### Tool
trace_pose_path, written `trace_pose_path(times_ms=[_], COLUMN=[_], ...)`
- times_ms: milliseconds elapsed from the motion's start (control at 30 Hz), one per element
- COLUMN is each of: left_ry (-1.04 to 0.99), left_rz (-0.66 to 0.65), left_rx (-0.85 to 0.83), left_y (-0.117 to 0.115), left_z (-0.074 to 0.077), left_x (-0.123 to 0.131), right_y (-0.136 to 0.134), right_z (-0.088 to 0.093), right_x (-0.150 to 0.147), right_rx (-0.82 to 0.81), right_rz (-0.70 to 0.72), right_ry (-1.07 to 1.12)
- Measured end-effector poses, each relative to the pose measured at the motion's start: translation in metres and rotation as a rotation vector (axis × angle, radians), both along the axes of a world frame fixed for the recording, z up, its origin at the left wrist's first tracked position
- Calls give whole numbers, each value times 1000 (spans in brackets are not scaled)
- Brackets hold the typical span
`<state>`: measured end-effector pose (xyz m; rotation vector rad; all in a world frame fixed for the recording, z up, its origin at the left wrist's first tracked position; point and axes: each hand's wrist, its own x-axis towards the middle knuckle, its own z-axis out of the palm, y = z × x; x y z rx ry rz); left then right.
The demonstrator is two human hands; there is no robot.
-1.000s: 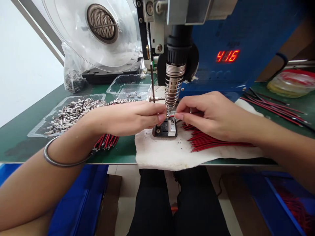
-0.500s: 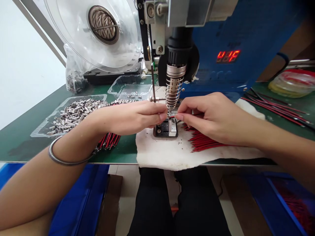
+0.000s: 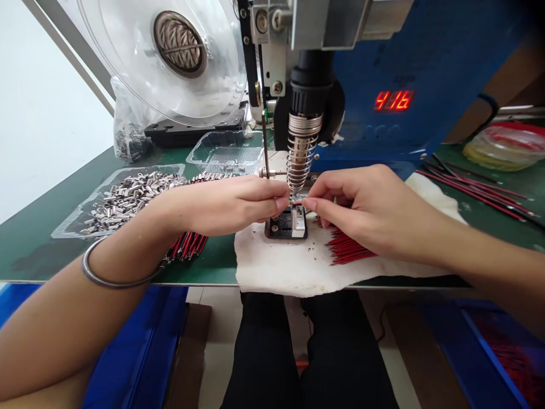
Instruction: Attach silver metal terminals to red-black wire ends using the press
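Observation:
My left hand [image 3: 230, 205] is closed in a pinch just left of the spring-wrapped soldering iron [image 3: 304, 150]; whatever sits between its fingertips is hidden. From the other side, my right hand [image 3: 366, 210] pinches a thin red wire [image 3: 297, 203], whose end lies under the iron's tip. Both sets of fingertips are above a small black fixture [image 3: 279, 227] with a pale metal block [image 3: 299, 224]. A bundle of red wires [image 3: 347, 249] lies partly beneath my right hand on a white cloth [image 3: 272, 270].
At left, a clear tray [image 3: 63, 230] holds many small metal pieces; another clear tray [image 3: 204, 150] stands behind. More red-and-black wires [image 3: 187, 245] lie under my left forearm. A large clear reel [image 3: 119, 34] and a blue machine [image 3: 374, 136] with a red display rise at the back.
Both hands stay at the iron's tip, almost still. My right hand and wrist have shifted very slightly downward. The red display's digits now read clearly.

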<state>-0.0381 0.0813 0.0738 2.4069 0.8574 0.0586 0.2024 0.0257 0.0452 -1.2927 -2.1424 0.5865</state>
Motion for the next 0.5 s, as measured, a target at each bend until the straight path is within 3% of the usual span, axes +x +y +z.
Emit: trace_pose_path(times_ms=[500], left_ry=[9], left_rz=[-22], left_rx=[64], left_y=[1], left_z=[-1], left_x=[1], right_y=[0], right_z=[-1], right_x=[0], right_rx=[-50], right_rz=[-24], right_ry=[26])
